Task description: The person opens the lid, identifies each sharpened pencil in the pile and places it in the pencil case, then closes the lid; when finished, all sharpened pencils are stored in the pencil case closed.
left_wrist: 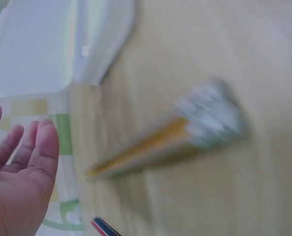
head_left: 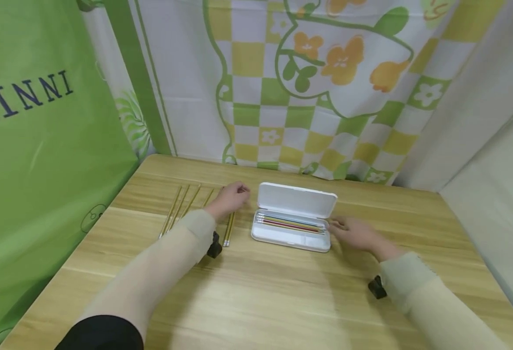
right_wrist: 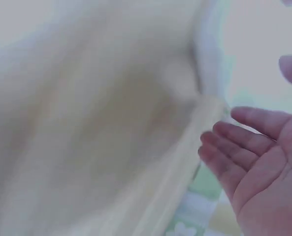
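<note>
at the centre of the head view an open white pencil case (head_left: 292,219) holds coloured pencils. the right hand (head_left: 353,233) lies at its right end, fingers relaxed and spread. left of centre, the left hand (head_left: 230,197) hovers loosely open over yellow pencils (head_left: 181,208) on the wooden table (head_left: 256,287).

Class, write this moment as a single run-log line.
left hand: open over yellow pencils | right hand: open beside open white plastic pencil case | coloured pencils inside | wooden table

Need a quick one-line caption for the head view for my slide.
Left hand over loose pencils on a wooden table, right hand beside an open white pencil case.
</note>
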The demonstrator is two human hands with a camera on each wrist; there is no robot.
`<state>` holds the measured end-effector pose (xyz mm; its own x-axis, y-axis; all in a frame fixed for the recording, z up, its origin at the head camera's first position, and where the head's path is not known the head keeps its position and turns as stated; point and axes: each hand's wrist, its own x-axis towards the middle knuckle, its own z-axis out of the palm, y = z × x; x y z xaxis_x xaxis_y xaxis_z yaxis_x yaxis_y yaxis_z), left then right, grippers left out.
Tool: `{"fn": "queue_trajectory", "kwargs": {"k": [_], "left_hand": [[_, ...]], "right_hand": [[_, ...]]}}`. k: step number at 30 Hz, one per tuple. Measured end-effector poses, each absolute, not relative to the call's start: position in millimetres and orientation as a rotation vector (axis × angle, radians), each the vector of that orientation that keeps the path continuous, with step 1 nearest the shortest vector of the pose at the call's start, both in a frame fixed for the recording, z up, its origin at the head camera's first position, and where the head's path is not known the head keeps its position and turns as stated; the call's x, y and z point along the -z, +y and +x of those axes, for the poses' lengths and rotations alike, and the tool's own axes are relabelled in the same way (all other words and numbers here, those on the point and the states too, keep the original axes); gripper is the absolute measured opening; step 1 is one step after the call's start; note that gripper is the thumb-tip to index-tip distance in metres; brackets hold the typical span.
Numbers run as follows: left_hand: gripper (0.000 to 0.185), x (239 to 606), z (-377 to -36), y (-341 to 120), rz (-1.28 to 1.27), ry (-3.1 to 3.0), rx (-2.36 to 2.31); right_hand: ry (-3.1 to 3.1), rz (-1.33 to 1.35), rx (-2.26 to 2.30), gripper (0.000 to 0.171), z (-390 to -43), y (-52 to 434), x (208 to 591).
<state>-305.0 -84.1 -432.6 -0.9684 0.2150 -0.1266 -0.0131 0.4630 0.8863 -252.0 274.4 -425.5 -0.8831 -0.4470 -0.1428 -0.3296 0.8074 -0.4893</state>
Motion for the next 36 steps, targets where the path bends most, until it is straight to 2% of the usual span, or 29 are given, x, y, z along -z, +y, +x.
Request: {"fn": "queue_trajectory", "kwargs": {"k": [6,12,18,28,36], "left_hand": [[0.047,424.1,-306.1,-66.9,0.12,2.448,-1.573],[0.061,423.8,-304.2,-52.0,0.149,2.452,-1.579],[0.066,424.9,-303.6,-52.3,0.143,2.451,-1.548],[0.056,433.5,-300.0,-58.2,0.106,2.392,-1.694],[0.045,434.5,-292.6,-61.7,0.097,2.417,-1.731]], "right_hand": [[2.737,-0.463,0.802,0.061,-260.8,275.6,404.6],[2.679,-0.353,0.906,0.066,-261.1,271.9,403.6],[2.665,-0.349,0.963,0.062,-262.3,269.5,405.9],[2.411,-0.199,1.474,0.068,-257.6,269.4,414.3],[2.38,-0.127,1.517,0.07,-257.6,266.8,418.2]]}}
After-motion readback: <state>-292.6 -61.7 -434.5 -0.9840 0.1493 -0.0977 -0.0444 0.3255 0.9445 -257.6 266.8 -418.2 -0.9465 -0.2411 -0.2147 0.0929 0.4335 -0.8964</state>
